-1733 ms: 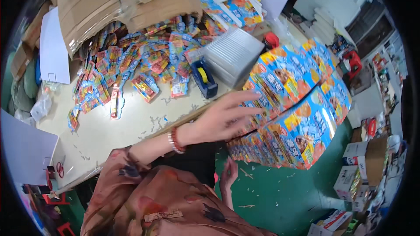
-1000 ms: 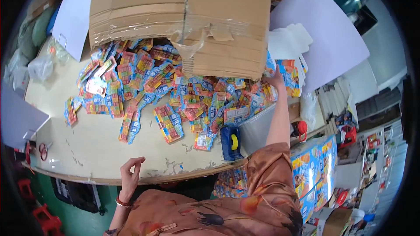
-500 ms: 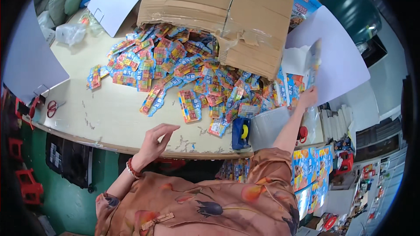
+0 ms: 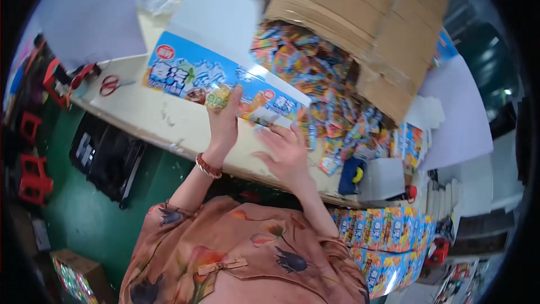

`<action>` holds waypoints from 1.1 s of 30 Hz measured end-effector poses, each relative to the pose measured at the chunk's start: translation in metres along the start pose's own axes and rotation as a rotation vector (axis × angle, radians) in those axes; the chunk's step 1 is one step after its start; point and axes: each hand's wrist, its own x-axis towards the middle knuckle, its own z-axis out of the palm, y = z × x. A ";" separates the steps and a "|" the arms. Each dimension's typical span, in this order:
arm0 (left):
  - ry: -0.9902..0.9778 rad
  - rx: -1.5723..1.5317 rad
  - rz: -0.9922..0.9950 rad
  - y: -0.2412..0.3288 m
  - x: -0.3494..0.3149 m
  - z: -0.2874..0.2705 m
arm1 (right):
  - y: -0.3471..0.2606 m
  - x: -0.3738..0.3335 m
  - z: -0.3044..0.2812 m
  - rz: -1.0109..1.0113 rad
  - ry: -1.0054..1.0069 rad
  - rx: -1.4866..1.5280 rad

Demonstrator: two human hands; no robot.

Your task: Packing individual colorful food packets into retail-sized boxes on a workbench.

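My left hand grips the lower edge of a blue printed cardboard box, which appears folded flat with white flaps standing out behind it. The carton is held tilted above the table, its right end lower than its left. At the lower right edge of the carton is my right hand, slightly blurred, its thumb apart and its fingertips at or very near the cardboard. Behind the carton lies a heap of small colourful candy packs, partly hidden by it.
A large brown cardboard box lies open over the heap. Red scissors rest on the table's left. A blue tape dispenser stands near the front edge, beside a clear plastic box. Stacked printed cartons are below right.
The printed carton has come from the right side to in front of me. My left hand now grips it, and my right hand has swung back leftward. The view has turned left.
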 end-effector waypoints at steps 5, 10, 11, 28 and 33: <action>-0.226 0.360 -0.191 0.034 0.022 -0.088 | 0.028 0.049 -0.007 0.592 0.016 0.582; -0.343 0.192 -0.328 0.011 0.020 -0.092 | 0.028 0.065 0.070 0.878 -0.087 1.366; -0.307 0.119 -0.339 0.002 0.020 -0.096 | 0.024 0.067 0.075 0.872 -0.016 1.171; -0.230 0.514 -0.183 -0.011 0.005 -0.052 | 0.013 0.043 0.069 0.629 -0.297 0.905; -0.103 0.627 -0.273 -0.010 0.010 -0.053 | 0.035 0.017 0.102 0.713 -0.209 0.979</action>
